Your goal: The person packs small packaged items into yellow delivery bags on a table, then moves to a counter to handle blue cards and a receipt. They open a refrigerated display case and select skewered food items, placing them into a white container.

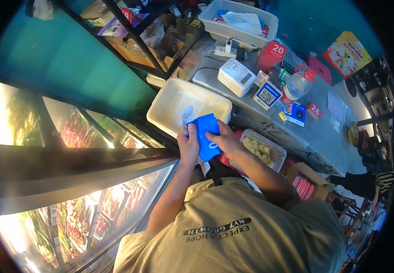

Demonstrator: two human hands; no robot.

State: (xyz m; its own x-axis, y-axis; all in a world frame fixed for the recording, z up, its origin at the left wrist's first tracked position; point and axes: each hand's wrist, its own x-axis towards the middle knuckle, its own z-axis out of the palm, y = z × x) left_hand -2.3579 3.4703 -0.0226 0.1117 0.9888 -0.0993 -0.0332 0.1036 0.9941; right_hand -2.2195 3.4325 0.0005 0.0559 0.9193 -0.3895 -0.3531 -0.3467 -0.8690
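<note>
My left hand and my right hand hold a blue folded or stacked piece with white marking between them, thumbs on top. Its exact kind is hard to tell. A white paper slip with print sticks up beside my left fingers, and another pale strip hangs below the blue piece. Just beyond my hands lies a cream plastic tub. Near my right forearm is a clear container of pale sliced food.
A metal counter carries a white label printer, a QR-code stand, a plastic bottle and a white basket. Lit display coolers with packed skewers and greens stand at left. A person is at the far right.
</note>
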